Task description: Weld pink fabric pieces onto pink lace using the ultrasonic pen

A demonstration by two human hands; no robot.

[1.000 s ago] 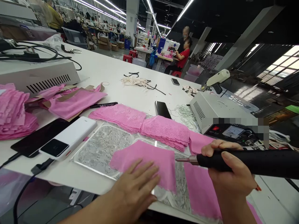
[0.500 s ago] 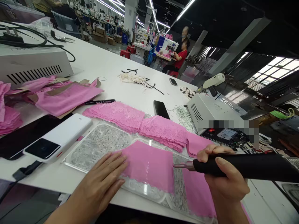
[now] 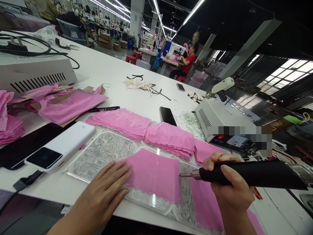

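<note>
My left hand [image 3: 107,186] lies flat, fingers stretched out, on the left end of a pink fabric piece [image 3: 154,173] with a scalloped lower edge. Clear sheeting covers the grey marbled board [image 3: 107,150] under it. In my right hand [image 3: 232,182] is a black-handled ultrasonic welding gun [image 3: 244,174], fingers wrapped round its barrel. Its metal tip is at the right edge of the pink piece; whether it touches cannot be made out. Another pink piece [image 3: 205,202] lies to the right, partly behind my right wrist.
Stacked pink lace pieces [image 3: 168,138] line the board's far side. A white power bank [image 3: 61,145] and pink garments [image 3: 70,104] are at left. A black phone [image 3: 167,116] and a grey generator box [image 3: 225,114] stand beyond. A person in red [image 3: 188,63] sits far back.
The view has shifted slightly. The welding gun's tip stays by the fabric's right edge, and the handle has swung a little. My left hand keeps its place on the fabric.
</note>
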